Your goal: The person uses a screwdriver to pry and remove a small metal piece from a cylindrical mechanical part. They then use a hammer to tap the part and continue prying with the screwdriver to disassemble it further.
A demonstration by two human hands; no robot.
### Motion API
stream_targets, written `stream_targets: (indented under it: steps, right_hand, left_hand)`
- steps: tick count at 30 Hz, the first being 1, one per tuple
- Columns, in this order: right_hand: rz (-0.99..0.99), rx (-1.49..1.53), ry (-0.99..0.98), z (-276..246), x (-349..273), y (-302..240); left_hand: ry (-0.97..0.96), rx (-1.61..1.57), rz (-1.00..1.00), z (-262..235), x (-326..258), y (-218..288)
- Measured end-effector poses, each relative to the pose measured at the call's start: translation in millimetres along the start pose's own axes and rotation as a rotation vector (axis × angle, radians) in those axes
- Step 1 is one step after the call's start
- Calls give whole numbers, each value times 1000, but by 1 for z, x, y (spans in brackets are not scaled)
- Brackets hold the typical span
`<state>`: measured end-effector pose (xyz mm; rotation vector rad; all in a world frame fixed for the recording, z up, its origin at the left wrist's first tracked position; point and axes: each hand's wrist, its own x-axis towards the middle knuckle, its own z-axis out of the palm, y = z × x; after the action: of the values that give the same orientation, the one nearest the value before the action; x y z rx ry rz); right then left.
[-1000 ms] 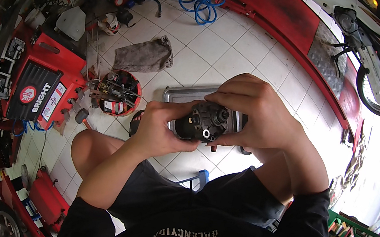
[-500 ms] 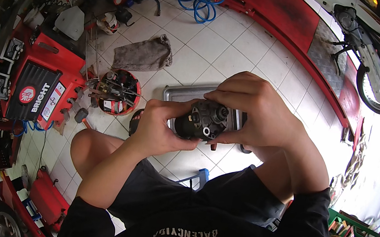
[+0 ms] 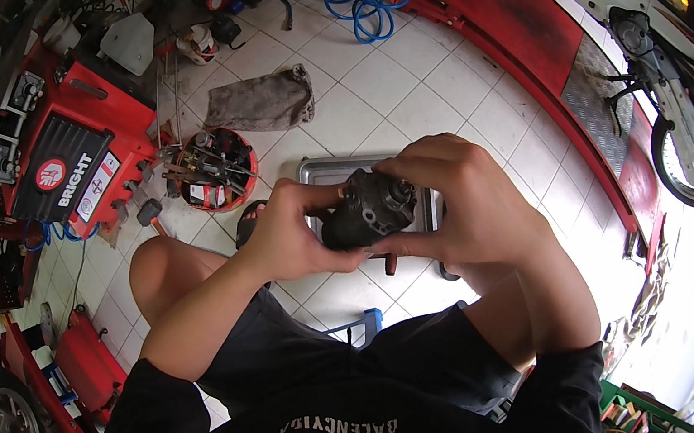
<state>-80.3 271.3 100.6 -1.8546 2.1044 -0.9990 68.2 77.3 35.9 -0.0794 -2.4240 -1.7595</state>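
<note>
Between my two hands, above a metal tray, I hold a dark cylindrical machine part [image 3: 367, 218]. It has a cast end with bolt holes and a round stub that faces up and to the right. My left hand [image 3: 285, 229] wraps round its left side, thumb below and fingers behind. On the other side, my right hand [image 3: 470, 208] grips the cast end, with fingertips at the top and thumb at the lower edge. The silver rectangular tray [image 3: 319, 164] lies on the floor beneath, partly hidden by the part and my hands.
A red round tub [image 3: 251, 166] of tools stands to the left, near a hammer [image 3: 150, 209] and a red machine cabinet [image 3: 128, 125]. Beyond lie a grey rag [image 3: 261, 99] and a coiled blue hose [image 3: 367, 13]. A motorcycle [image 3: 693, 151] stands at the far right by a red lift platform [image 3: 527, 17].
The part has turned and tilted slightly in my hands, so its cast end shows at another angle and looks darker. My right fingers have shifted a little; both hands still hold it.
</note>
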Motion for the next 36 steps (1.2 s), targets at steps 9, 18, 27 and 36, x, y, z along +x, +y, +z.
stream_targets:
  steps: [9,18,27,36]
  right_hand:
    - [210,212,-122,-9,3,11]
    - [-17,205,-5,-7,4,2]
    - [-124,158,73,-5,6,-10]
    - [-163,144,71,-4,7,-12]
  left_hand:
    - [-48,-375,-148,2,1,-3]
    - [66,-379,-91,-1,-5,-4]
    - [45,-505,116,-6,-2,-11]
    - [0,-390,221,-13,1,-11]
